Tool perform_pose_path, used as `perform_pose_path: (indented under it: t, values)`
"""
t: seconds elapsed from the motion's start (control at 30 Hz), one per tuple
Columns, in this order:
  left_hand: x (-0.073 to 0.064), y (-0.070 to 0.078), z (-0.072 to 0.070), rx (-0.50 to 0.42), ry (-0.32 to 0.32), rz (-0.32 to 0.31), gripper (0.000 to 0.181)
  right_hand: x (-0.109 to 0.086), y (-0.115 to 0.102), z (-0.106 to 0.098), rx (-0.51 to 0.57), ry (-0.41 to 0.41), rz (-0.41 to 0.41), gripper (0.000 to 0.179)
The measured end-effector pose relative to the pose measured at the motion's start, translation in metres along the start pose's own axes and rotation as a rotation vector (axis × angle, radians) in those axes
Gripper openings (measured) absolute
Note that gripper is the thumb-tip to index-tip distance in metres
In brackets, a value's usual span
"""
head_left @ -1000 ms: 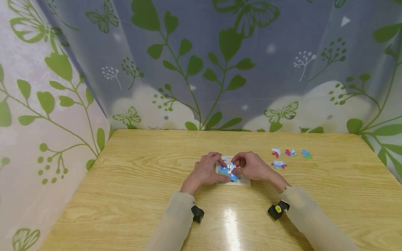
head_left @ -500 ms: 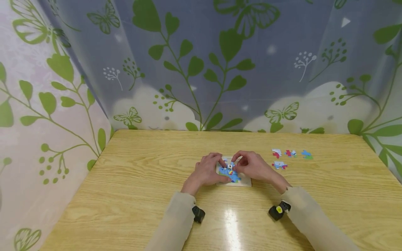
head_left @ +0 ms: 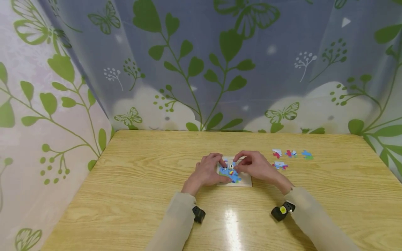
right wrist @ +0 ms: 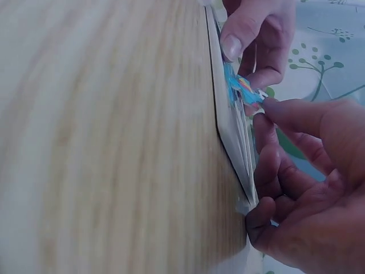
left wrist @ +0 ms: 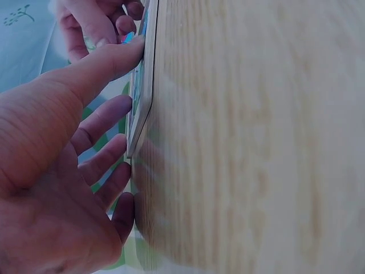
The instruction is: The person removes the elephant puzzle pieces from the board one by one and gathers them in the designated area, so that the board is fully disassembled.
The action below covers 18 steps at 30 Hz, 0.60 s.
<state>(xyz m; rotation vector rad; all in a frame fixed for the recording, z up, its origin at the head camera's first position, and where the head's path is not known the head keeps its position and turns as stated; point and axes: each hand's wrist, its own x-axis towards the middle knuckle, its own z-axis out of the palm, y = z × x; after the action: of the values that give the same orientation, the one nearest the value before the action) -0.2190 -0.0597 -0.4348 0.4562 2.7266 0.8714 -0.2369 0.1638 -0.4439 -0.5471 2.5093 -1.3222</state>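
Observation:
A small puzzle board [head_left: 246,181] with a pale tray lies flat on the table, its left part covered by joined blue puzzle pieces [head_left: 223,171]. My left hand [head_left: 207,170] rests over the left side, thumb and fingertips touching the pieces and the board's edge. From the right, my right hand [head_left: 255,165] pinches a puzzle piece [right wrist: 249,92] between thumb and fingertip. In the right wrist view this blue, white and rainbow-coloured piece is tilted up from the board beside the joined ones. The fingers partly hide the board's upper part.
Loose puzzle pieces lie right of the board: a white and red one [head_left: 277,153], a red and white one [head_left: 290,153], a blue and green one [head_left: 307,154] and a blue-white one [head_left: 280,165]. A patterned curtain [head_left: 201,69] hangs behind the wooden table [head_left: 141,181].
My right hand has shifted slightly to the right, its wrist turning a little, with the puzzle piece still at its fingertips. My left hand stays in place on the board.

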Motion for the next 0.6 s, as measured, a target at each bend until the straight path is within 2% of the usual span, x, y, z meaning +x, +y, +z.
perform_pose_path:
  t: [0.23,0.6]
  values:
    - [0.0,0.0,0.001,0.0,-0.003,0.002,0.037,-0.006,0.001,-0.005,0.023,0.012,0.001,0.018]
    - [0.001,-0.002,0.001,0.009,-0.003,0.008,0.039,-0.021,0.004,-0.019,-0.005,0.062,-0.031,0.018]
